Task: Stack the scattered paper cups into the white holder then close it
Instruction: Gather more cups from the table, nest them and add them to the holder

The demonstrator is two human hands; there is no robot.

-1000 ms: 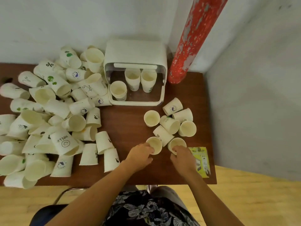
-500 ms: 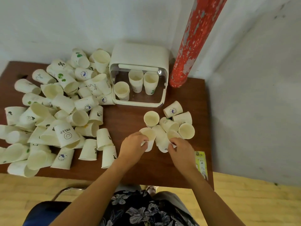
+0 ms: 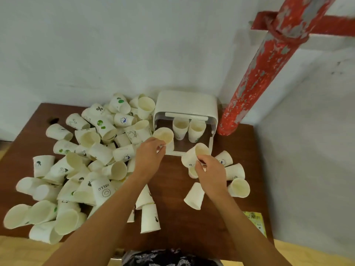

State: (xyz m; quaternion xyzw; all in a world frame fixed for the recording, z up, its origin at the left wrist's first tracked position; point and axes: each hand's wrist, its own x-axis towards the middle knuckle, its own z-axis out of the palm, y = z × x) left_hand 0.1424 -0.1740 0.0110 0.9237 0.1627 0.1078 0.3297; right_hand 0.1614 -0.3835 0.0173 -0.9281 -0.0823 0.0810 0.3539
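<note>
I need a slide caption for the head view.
Left hand and right hand each carry a white paper cup toward the open white plastic holder.

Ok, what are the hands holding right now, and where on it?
Left hand pinches a cup by its near rim; right hand grips a tilted cup by its side wall.

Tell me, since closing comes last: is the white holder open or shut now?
Open. The white holder shows its inside through the front, with two upright cups standing at the back.

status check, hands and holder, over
Left hand holds a cup at the holder's mouth. Right hand grips another cup. Holder open, two stacks inside. Path clear.
</note>
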